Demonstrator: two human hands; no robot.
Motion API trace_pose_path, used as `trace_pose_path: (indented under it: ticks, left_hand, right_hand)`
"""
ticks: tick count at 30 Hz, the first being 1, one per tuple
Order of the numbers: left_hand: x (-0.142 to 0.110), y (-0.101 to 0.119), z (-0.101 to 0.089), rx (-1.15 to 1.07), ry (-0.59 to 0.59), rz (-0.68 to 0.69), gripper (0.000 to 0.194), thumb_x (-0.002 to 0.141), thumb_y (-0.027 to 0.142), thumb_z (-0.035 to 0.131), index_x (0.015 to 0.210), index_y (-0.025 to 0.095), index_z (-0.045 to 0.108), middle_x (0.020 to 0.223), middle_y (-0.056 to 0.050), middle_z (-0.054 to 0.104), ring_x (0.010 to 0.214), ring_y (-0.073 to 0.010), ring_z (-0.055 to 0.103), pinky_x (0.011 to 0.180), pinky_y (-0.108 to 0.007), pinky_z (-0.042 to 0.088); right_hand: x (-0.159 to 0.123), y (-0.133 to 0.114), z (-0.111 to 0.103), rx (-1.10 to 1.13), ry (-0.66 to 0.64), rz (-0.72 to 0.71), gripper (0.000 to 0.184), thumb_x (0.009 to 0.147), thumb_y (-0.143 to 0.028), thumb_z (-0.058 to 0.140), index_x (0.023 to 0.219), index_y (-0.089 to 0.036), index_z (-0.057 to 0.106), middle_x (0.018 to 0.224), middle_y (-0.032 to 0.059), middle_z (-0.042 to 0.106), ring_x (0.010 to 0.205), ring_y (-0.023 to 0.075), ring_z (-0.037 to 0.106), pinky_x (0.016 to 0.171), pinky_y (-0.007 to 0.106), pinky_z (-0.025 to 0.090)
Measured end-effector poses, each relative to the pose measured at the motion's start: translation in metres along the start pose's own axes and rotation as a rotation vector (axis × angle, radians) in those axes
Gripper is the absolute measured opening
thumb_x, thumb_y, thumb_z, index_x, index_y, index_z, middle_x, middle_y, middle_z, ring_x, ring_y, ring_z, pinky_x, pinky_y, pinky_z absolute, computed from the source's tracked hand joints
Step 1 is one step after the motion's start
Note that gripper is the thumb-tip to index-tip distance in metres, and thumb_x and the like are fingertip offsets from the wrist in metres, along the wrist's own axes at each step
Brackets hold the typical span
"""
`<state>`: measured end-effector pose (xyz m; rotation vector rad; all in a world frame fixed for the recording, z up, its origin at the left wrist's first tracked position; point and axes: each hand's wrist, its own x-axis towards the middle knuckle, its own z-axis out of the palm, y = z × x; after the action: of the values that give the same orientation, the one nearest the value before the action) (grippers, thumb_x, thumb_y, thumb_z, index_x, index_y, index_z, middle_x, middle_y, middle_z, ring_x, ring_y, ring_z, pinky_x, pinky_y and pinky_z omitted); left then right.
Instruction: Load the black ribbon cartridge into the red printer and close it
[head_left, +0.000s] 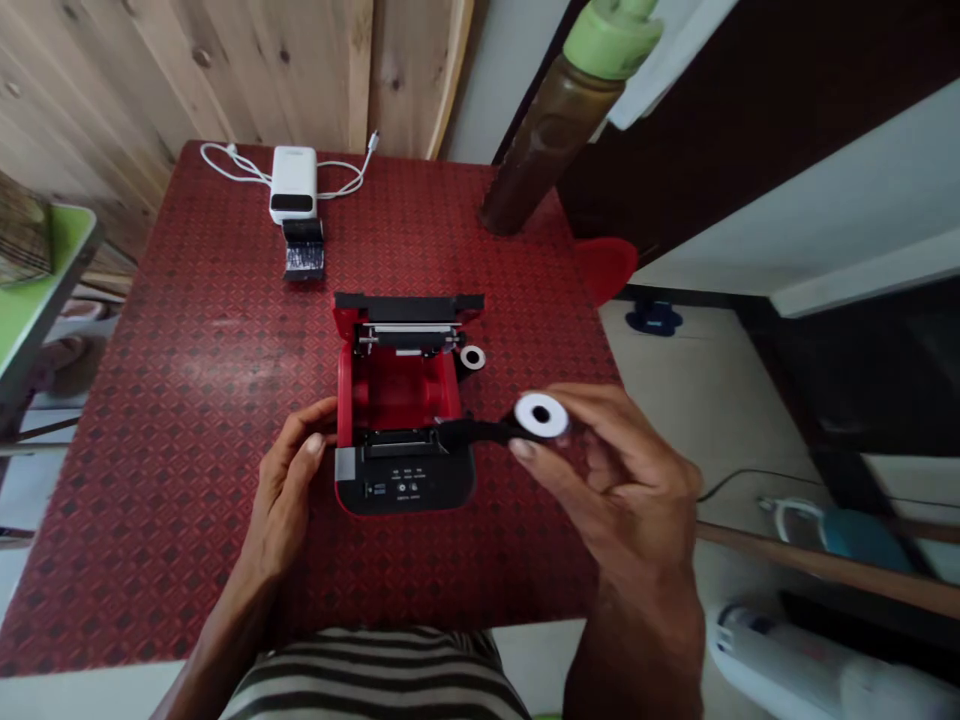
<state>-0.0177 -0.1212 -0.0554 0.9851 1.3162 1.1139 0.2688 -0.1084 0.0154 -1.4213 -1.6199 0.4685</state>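
Observation:
A red and black label printer [405, 490] sits on the table with its lid [409, 310] raised, so its red inner bay shows with nothing in it. My left hand [289, 470] holds the printer's left side, thumb near the upper edge and fingers against the wall. Between the thumb and fingers of my right hand [622, 480] is a small ribbon roll [541, 415], its white ring-shaped end facing up, held just right of the printer. A twisted black strip [480, 432] runs from the roll to the printer's front right corner. Another white-ended roll [472, 358] lies beside the printer's right wall.
Behind the printer are a white power bank [294, 180] with a white cable [352, 180] and a small black folded piece [304, 250]. A tall brown bottle [551, 130] with a green cap stands at the back right. A red stool [607, 268] shows beyond the table's right edge.

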Motion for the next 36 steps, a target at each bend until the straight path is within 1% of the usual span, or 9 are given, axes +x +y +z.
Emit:
trace_pose_path:
  ticks: [3,6,16,20,23,26,29,32,36]
  left_hand:
    - [0.002,-0.002,-0.002,0.051,0.011,0.032,0.054,0.113,0.061,0.062,0.149,0.024,0.075,0.144,-0.009,0.08,0.125,-0.0328,0.077,0.113,-0.046,0.055]
    - [0.003,-0.003,-0.004,0.127,0.034,0.04,0.056,0.111,0.064,0.064,0.147,0.024,0.077,0.141,-0.009,0.081,0.127,-0.0339,0.075,0.115,-0.046,0.053]
    - [0.005,0.003,-0.003,0.205,0.071,0.032,0.056,0.106,0.068,0.067,0.136,0.023,0.079,0.125,-0.006,0.083,0.097,-0.0265,0.07,0.112,-0.043,0.054]
    - [0.005,0.003,-0.004,0.219,0.071,0.027,0.057,0.106,0.069,0.066,0.137,0.023,0.079,0.12,-0.006,0.082,0.091,-0.0251,0.068,0.11,-0.042,0.055]
    - [0.004,0.002,-0.005,0.212,0.068,0.013,0.057,0.106,0.069,0.065,0.138,0.023,0.079,0.119,-0.005,0.082,0.086,-0.0234,0.065,0.109,-0.041,0.055]
    - [0.005,0.003,-0.004,0.209,0.062,0.01,0.057,0.106,0.069,0.066,0.137,0.023,0.078,0.12,-0.006,0.082,0.086,-0.0232,0.064,0.108,-0.041,0.056]
    - [0.005,0.003,-0.003,0.239,0.072,0.025,0.058,0.106,0.07,0.065,0.135,0.022,0.079,0.121,-0.007,0.083,0.09,-0.0248,0.066,0.107,-0.041,0.056]
    - [0.005,0.003,-0.003,0.223,0.074,0.028,0.058,0.106,0.07,0.065,0.136,0.022,0.079,0.122,-0.007,0.083,0.094,-0.0262,0.068,0.109,-0.042,0.055]
    - [0.005,0.0,-0.006,0.221,0.069,0.017,0.058,0.107,0.069,0.065,0.138,0.022,0.079,0.123,-0.008,0.083,0.1,-0.0282,0.072,0.111,-0.044,0.054]
  right_hand:
    - [-0.026,0.033,-0.004,0.214,0.102,0.244,0.024,0.092,-0.031,0.092,0.116,-0.032,0.086,0.11,0.0006,0.083,0.096,0.0188,0.078,0.08,0.032,0.065]
    - [-0.048,0.053,0.005,0.295,0.061,0.367,0.027,0.091,-0.032,0.091,0.118,-0.031,0.085,0.112,0.0021,0.087,0.1,0.021,0.083,0.09,0.036,0.068]
    - [-0.049,0.061,0.051,0.153,-0.17,0.229,0.033,0.095,-0.02,0.072,0.125,-0.028,0.084,0.124,0.0064,0.089,0.112,0.0258,0.085,0.105,0.047,0.068]
    - [-0.05,0.061,0.047,0.138,-0.207,0.2,0.042,0.095,-0.018,0.07,0.134,-0.028,0.082,0.135,0.0083,0.087,0.123,0.0275,0.084,0.112,0.049,0.067]
    - [-0.051,0.06,0.033,0.12,-0.237,0.205,0.053,0.094,-0.013,0.067,0.143,-0.028,0.079,0.137,0.0085,0.086,0.115,0.0257,0.086,0.107,0.048,0.069]
    - [-0.046,0.062,0.016,0.078,-0.233,0.226,0.051,0.096,-0.01,0.061,0.138,-0.03,0.08,0.127,0.0063,0.088,0.108,0.0242,0.087,0.101,0.045,0.071]
    - [-0.029,0.071,0.01,0.046,-0.179,0.242,0.036,0.099,-0.017,0.062,0.126,-0.029,0.083,0.116,0.0064,0.088,0.105,0.0261,0.086,0.095,0.046,0.07]
    - [-0.004,0.085,0.024,0.046,-0.135,0.239,0.029,0.099,-0.028,0.071,0.127,-0.027,0.08,0.118,0.0089,0.086,0.1,0.0277,0.084,0.091,0.047,0.069]
    - [0.026,0.097,0.058,0.05,-0.129,0.203,0.04,0.09,-0.032,0.081,0.129,-0.029,0.076,0.13,0.0101,0.083,0.112,0.03,0.079,0.094,0.048,0.066]
